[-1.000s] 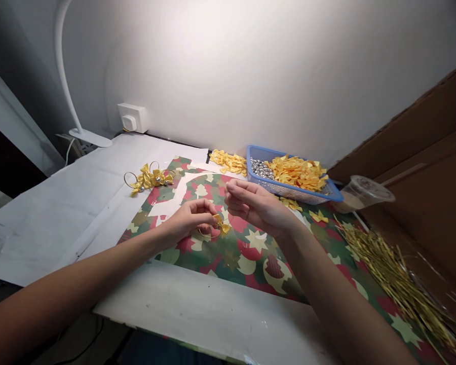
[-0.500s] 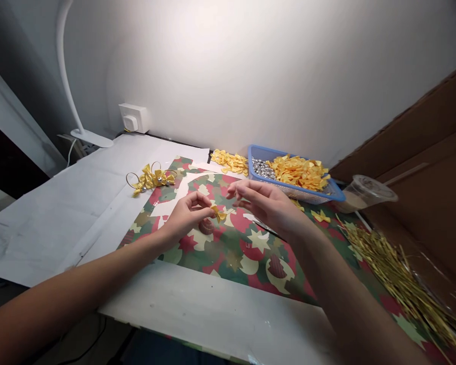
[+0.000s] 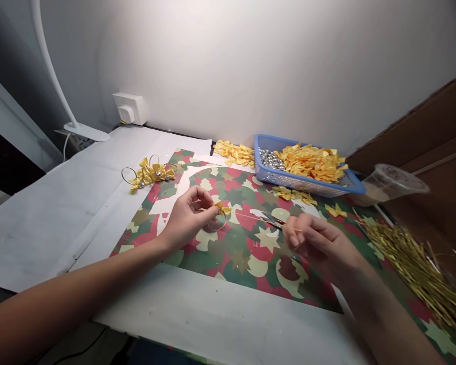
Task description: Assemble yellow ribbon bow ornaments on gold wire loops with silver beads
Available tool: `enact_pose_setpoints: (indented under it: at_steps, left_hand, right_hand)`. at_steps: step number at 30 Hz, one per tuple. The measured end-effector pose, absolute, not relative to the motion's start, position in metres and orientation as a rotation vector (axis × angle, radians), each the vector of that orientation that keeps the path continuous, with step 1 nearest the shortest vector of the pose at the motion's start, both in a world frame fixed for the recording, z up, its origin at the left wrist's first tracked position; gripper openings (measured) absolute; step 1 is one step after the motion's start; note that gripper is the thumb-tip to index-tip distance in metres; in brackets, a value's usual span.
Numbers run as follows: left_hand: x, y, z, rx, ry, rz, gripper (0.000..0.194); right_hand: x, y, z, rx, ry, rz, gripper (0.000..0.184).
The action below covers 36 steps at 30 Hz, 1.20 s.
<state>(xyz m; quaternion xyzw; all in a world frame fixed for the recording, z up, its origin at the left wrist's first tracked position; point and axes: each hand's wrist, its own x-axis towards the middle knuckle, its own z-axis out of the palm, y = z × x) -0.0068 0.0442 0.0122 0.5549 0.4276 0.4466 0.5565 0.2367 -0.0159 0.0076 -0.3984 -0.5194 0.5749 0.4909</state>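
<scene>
My left hand (image 3: pixel 192 218) pinches a small yellow ribbon bow (image 3: pixel 223 208) between thumb and fingertips. A thin cord (image 3: pixel 247 215) runs taut from this bow to my right hand (image 3: pixel 315 241), whose closed fingers grip it; a short end shows past them. Below the bow hangs a thin loop (image 3: pixel 218 228). Scissors (image 3: pixel 272 219) lie on the patterned sheet (image 3: pixel 228 248), just behind the cord and close to my right fingers. To the left sits a cluster of yellow bows with silver bells and thin loops (image 3: pixel 150 174).
A blue basket (image 3: pixel 311 188) holds yellow bows and silver bells. More bows (image 3: pixel 233 153) lie beside it, and a few in front. Gold cords (image 3: pixel 414 268) lie at the right, near a clear plastic cup (image 3: pixel 393 182). A white lamp (image 3: pixel 85 132) stands at the back left.
My right hand has moved from near the bow to the right and closed on the cord, which is now stretched tight. My left hand still holds the bow. The view has shifted slightly.
</scene>
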Motion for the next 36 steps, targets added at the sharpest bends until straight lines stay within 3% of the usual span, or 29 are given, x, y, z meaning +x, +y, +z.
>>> enact_pose_setpoints:
  at_steps: [22,36]
  left_hand:
    - [-0.003,0.041,0.009,1.342,0.973,1.187,0.027]
    - [-0.002,0.031,0.009,1.558,0.893,1.202,0.024]
  right_hand:
    - [0.215,-0.037,0.012,-1.218,-1.47,2.134,0.029]
    - [0.213,-0.032,0.013,-1.325,-1.807,1.852,0.025]
